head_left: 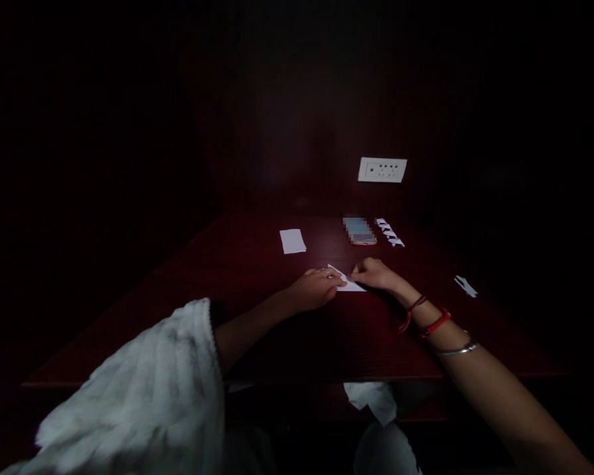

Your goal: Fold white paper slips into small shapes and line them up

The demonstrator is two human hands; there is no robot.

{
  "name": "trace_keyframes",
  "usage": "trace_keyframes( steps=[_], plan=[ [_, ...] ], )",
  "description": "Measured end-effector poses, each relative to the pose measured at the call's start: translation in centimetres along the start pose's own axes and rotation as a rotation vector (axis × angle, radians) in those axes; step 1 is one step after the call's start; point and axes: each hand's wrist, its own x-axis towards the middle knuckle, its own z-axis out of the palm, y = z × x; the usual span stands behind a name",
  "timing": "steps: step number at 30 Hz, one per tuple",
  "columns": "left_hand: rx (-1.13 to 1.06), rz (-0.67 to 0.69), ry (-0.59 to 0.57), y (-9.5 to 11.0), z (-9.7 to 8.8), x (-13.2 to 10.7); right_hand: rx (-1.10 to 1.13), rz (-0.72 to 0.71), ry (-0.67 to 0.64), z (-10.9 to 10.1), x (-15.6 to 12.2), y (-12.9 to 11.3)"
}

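Note:
A small white folded paper point(349, 282) lies on the dark red table point(277, 330), near the middle. My left hand point(313, 289) rests on the paper's left side with its fingers curled and pressed onto it. My right hand point(373, 274) pinches the paper's right edge, fingers closed. Red string bracelets and a metal bangle circle my right wrist. A white fluffy sleeve covers my left upper arm.
A white paper rectangle point(292, 241) lies further back on the left. A phone point(359, 231) and a cut paper strip point(389, 232) lie behind my hands. Another paper scrap point(465, 285) sits at the right. A wall socket point(382, 169) is behind the table. The surroundings are dark.

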Motion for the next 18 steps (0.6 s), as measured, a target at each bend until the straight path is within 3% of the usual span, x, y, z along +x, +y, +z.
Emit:
trace_keyframes(
  steps=[18],
  plan=[
    [-0.018,-0.002,-0.006,-0.06,0.03,0.01,-0.078,0.011,-0.013,-0.27,-0.34,-0.11]
  ],
)
